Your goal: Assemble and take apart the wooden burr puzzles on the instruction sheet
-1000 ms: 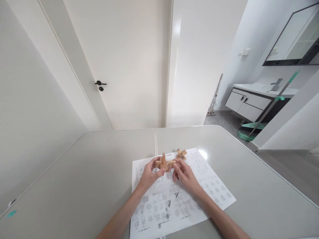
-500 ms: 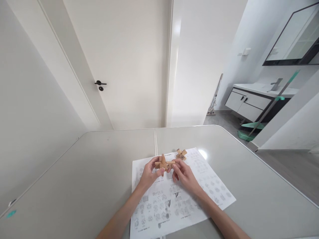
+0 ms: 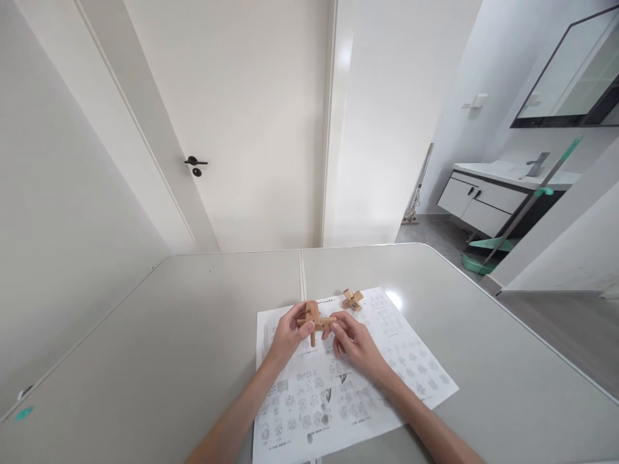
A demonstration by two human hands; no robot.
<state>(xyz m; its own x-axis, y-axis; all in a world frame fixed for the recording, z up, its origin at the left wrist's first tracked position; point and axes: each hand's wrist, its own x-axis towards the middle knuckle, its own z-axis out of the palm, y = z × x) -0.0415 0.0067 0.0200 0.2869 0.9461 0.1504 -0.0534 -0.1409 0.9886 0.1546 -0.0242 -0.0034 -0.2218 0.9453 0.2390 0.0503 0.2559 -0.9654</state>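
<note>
Wooden and rigid-looking, the block assembly (image 3: 313, 316) sits between our hands, above the printed sheet (image 3: 333, 383). Our left hand (image 3: 286, 336) grips its left side; our right hand (image 3: 355, 338) pinches its right end. We judge it light and smooth, apt to slip apart if tugged unevenly, so best held around the middle. Just beyond our right hand lies another wooden cluster (image 3: 353, 299).
</note>
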